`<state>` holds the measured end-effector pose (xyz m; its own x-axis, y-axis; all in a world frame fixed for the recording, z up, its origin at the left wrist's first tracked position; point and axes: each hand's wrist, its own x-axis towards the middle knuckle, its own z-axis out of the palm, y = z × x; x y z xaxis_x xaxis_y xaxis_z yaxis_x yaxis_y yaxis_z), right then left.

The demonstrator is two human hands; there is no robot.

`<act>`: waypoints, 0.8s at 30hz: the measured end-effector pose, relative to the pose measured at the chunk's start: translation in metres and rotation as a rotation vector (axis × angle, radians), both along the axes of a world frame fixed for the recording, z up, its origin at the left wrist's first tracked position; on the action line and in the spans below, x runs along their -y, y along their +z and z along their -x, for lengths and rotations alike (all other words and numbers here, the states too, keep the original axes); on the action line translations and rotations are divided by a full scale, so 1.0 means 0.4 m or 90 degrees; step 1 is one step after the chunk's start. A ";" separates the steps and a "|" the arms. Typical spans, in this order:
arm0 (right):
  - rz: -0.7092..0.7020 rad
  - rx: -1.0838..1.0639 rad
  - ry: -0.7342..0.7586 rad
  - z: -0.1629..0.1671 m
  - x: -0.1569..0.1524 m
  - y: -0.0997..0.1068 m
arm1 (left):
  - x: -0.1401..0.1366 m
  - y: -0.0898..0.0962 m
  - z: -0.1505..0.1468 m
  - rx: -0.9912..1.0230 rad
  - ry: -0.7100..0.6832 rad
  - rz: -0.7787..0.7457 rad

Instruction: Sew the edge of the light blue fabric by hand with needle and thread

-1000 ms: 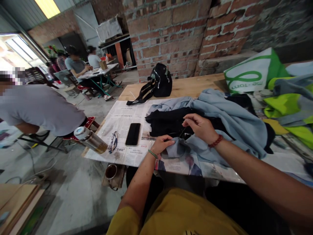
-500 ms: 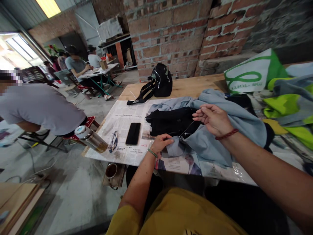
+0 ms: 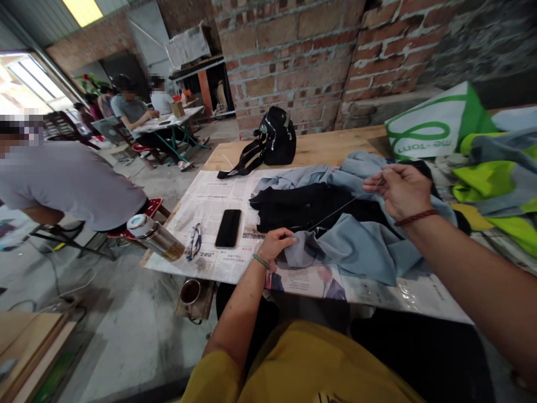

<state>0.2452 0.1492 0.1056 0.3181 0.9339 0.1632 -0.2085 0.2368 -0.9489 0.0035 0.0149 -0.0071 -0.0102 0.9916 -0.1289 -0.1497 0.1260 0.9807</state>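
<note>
My left hand [image 3: 277, 245] pinches the edge of a grey-blue garment [image 3: 361, 249] near the front of the table. Up and to the right, my right hand [image 3: 400, 190] is closed in a pinch on a thin needle [image 3: 380, 180]. A taut thread [image 3: 338, 211] runs from it down to the cloth beside my left fingertips. Black fabric [image 3: 302, 207] lies across the middle of the garment, under the thread. The exact stitch point is too small to make out.
Newspaper [image 3: 201, 201] covers the table. On it are a phone [image 3: 229, 228], glasses [image 3: 194, 242] and a flask [image 3: 155, 238]. A black bag [image 3: 280, 137], a green-white bag [image 3: 432, 129] and yellow-grey clothes [image 3: 490, 173] lie behind. A cup [image 3: 191, 292] sits lower. A seated person [image 3: 71, 179] is left.
My right hand has moved right and slightly up, away from my left, and the thread between them is longer. My left hand stays at the cloth edge.
</note>
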 end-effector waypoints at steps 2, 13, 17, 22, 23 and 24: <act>-0.013 0.053 0.002 0.005 0.008 -0.005 | 0.000 -0.001 0.000 0.010 -0.001 0.000; -0.076 0.133 -0.057 -0.023 -0.017 0.001 | 0.002 -0.001 0.004 0.010 0.027 0.005; -0.084 0.145 -0.088 -0.052 -0.032 0.013 | -0.001 -0.003 0.006 0.005 0.019 -0.005; -0.125 0.134 -0.119 -0.071 -0.045 0.014 | -0.003 -0.004 0.006 0.007 0.024 -0.015; -0.133 0.131 -0.123 -0.074 -0.049 0.013 | -0.003 -0.004 0.006 0.009 0.025 -0.013; -0.136 0.130 -0.125 -0.076 -0.051 0.012 | -0.003 -0.005 0.007 0.010 0.027 -0.011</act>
